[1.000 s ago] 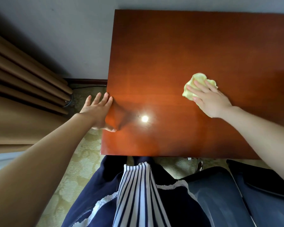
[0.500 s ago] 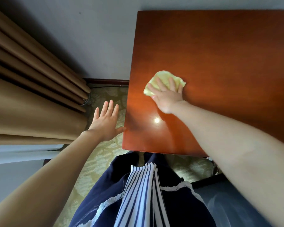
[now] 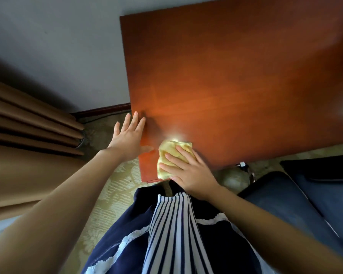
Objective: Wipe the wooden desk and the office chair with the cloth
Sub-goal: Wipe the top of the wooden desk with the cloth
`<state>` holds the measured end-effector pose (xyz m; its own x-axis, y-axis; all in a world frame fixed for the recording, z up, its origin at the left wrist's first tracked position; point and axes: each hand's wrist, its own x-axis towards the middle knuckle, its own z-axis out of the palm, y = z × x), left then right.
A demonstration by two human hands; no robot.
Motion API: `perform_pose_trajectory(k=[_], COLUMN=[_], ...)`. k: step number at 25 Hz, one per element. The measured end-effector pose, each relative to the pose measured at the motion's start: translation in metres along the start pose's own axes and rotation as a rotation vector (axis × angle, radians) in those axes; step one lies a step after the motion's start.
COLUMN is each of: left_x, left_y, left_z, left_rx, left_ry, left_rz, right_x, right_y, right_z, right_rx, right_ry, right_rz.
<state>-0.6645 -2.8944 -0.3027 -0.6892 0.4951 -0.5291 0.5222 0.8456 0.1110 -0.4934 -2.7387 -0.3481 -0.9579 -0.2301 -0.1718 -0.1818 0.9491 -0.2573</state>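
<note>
The glossy reddish wooden desk [image 3: 236, 86] fills the upper right of the head view. A crumpled yellow cloth [image 3: 167, 153] lies on the desk's near left corner, reaching the front edge. My right hand [image 3: 188, 171] presses flat on the cloth with straight, spread fingers. My left hand [image 3: 128, 138] is open with fingers spread, at the desk's left edge, its thumb lying on the desktop. The dark blue office chair [image 3: 297, 198] shows its seat at the lower right, beside me.
Brown pleated curtains [image 3: 28, 135] hang at the left. A grey wall [image 3: 57, 46] and dark baseboard [image 3: 103, 110] run behind the desk. Patterned beige carpet [image 3: 115, 194] covers the floor. My dark blue and striped clothing [image 3: 170, 234] fills the bottom centre.
My right hand has slid the cloth from the desk's right middle leftward, then down to the near left corner. My left hand stayed at the left edge.
</note>
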Motion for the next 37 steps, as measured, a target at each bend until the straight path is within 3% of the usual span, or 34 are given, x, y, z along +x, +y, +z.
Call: perform_pose_trajectory(k=[11, 16, 19, 21, 27, 31, 34, 37], left_x=[0.026, 0.026, 0.025, 0.026, 0.044, 0.064, 0.077, 0.087], left_y=[0.087, 0.096, 0.096, 0.097, 0.104, 0.116, 0.135, 0.15], left_z=[0.0, 0.003, 0.005, 0.007, 0.003, -0.006, -0.01, -0.013], left_rx=[0.144, 0.169, 0.182, 0.177, 0.149, 0.141, 0.151, 0.211], left_ry=[-0.092, -0.1, -0.112, -0.119, -0.063, -0.031, -0.022, -0.042], left_rz=[0.344, 0.367, 0.353, 0.344, 0.326, 0.311, 0.336, 0.302], right_x=[-0.124, -0.115, -0.077, -0.053, -0.025, -0.055, -0.091, -0.122], right_y=[0.136, 0.185, 0.178, 0.152, 0.056, 0.044, 0.067, 0.102], right_z=[-0.016, -0.036, -0.043, -0.041, -0.018, -0.006, -0.002, -0.005], right_rx=[0.073, 0.185, 0.262, 0.23, 0.125, 0.13, 0.065, 0.038], right_ry=[0.142, 0.175, 0.161, 0.149, 0.112, 0.202, 0.198, 0.231], right_rz=[0.757, 1.104, 1.3, 1.231, 0.735, 0.489, 0.436, 0.536])
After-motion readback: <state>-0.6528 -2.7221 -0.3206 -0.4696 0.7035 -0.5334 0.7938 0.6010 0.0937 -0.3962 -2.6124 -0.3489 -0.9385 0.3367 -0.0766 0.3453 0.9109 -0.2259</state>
